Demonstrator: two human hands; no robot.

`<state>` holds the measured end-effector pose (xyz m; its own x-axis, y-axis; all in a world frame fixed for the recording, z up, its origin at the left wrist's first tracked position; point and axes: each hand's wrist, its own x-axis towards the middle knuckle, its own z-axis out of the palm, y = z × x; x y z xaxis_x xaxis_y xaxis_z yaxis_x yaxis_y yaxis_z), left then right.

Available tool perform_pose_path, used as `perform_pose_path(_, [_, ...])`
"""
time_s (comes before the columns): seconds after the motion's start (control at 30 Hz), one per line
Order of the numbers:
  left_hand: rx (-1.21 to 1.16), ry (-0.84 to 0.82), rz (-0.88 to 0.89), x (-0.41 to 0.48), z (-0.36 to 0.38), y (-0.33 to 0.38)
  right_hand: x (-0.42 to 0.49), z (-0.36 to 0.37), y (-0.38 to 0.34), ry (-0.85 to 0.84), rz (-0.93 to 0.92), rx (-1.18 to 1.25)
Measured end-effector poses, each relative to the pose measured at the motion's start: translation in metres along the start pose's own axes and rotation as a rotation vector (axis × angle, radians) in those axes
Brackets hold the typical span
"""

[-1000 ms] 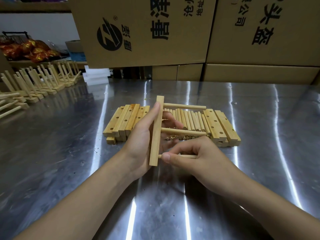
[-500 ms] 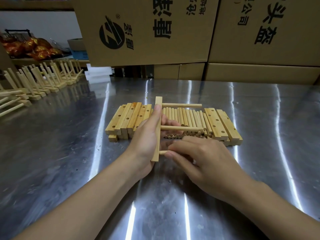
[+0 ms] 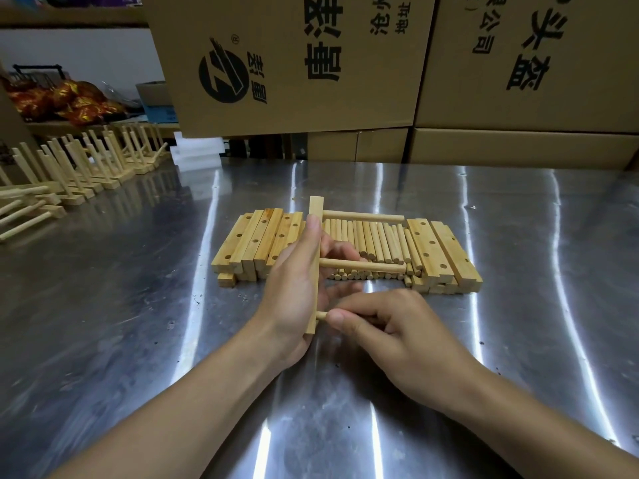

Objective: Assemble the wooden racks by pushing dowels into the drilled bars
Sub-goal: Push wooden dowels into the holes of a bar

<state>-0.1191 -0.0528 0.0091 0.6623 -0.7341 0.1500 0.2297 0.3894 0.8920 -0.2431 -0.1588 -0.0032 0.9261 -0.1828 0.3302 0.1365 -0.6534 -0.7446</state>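
Since the previous frame, your right hand (image 3: 404, 333) has changed from lying flat over the third dowel (image 3: 321, 315) to pinching it. Thumb and forefinger close on it just beside the bar (image 3: 316, 257), and the other fingers are curled under. Only a short stub of this dowel shows between the thumb tip and the bar; the hand hides the rest.

Your left hand (image 3: 294, 292) grips the bar, with the thumb laid along its facing side and the fingers wrapped behind it. The bar is held above the steel table (image 3: 103, 305), in front of the parts pile. The top dowel (image 3: 363, 216) and middle dowel (image 3: 366, 266) are seated in the bar and point to your right.

Behind the bar lie the loose dowels (image 3: 377, 240), between a left stack of drilled bars (image 3: 256, 243) and a right stack of drilled bars (image 3: 439, 257). Finished racks (image 3: 86, 167) stand in a row at the far left of the table. Cardboard boxes (image 3: 311, 63) line the back edge.
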Motion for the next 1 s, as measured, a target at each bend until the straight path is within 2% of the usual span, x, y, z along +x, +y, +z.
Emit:
perform_pose_path(0.33, [0.128,-0.092,0.068,0.001,-0.003,0.003,-0.001,0.003,-0.006,-0.044,0.129,0.150])
perform_pose_path(0.6, [0.141,-0.060,0.052,-0.001,-0.005,-0.005,-0.001,0.006,-0.006,-0.078,0.181,0.221])
perform_pose_path(0.77, [0.169,-0.023,0.078,0.002,-0.006,-0.003,0.004,0.008,-0.003,-0.065,0.141,0.165])
perform_pose_path(1.0, [0.238,0.049,0.061,0.008,-0.001,0.003,0.007,-0.008,0.002,-0.007,0.070,-0.063])
